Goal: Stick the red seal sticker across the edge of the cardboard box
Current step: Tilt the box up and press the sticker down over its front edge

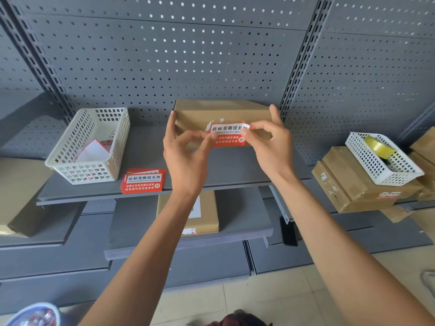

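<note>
Here both hands, left (pixel 186 149) and right (pixel 270 142), pinch the red seal sticker (pixel 229 135), long axis horizontal, text upright, across the cardboard box (pixel 211 114) front edge

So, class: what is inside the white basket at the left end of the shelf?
The white basket holds loose white backing sheets with red edges and some red scraps. Its latticed walls partly cover whatever lies lower, so the rest cannot be identified.

Grey metal shelf (pixel 141 147) carries the cardboard box (pixel 211 114), standing at the grip. Left of the grip: a stack of red seal stickers (pixel 142 181) near the front edge, and beyond it a white plastic basket (pixel 90 147); both rest directly on the shelf.
</note>
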`<act>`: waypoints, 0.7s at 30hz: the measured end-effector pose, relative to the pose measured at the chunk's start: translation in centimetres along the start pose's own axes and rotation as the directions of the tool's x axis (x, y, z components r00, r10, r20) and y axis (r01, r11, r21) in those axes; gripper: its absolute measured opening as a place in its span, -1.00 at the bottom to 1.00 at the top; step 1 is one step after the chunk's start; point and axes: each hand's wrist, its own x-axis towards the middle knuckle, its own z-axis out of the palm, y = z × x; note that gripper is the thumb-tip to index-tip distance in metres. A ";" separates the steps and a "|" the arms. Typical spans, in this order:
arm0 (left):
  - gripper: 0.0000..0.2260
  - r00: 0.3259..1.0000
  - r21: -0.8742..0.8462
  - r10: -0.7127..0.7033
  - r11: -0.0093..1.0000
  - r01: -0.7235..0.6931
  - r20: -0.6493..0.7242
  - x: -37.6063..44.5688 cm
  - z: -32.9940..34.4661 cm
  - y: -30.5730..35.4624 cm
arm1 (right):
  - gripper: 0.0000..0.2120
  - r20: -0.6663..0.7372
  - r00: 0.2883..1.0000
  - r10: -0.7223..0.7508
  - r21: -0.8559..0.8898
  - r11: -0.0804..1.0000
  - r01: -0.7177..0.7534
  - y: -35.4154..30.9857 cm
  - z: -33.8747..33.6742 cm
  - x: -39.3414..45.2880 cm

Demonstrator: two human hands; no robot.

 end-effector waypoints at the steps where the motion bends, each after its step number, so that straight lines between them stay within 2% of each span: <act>1: -0.90 1.000 0.007 0.003 1.000 -0.003 -0.003 0.3 0.1 0.4 | -0.87 0.003 1.000 -0.010 -0.013 1.000 0.010 -0.3 -0.1 0.4; 6: -0.84 0.997 0.038 0.003 0.999 0.000 -0.081 1.9 1.0 1.6 | -0.82 0.042 0.998 -0.037 -0.062 0.997 0.040 -1.8 -0.4 2.1; 11: -0.83 0.986 0.110 0.003 0.994 0.016 -0.166 3.0 2.6 2.8 | -0.92 -0.044 0.996 -0.073 -0.101 0.993 0.068 -2.0 0.4 3.5; 14: -0.77 0.975 0.132 -0.005 0.991 0.035 -0.222 3.6 3.6 3.0 | -0.92 -0.077 0.995 -0.068 -0.112 0.992 0.059 -2.0 1.0 3.9; 21: -0.80 0.945 0.201 0.037 0.979 0.031 -0.326 4.3 5.0 2.6 | -0.89 -0.132 0.986 -0.099 -0.124 0.989 0.083 -1.9 1.6 5.4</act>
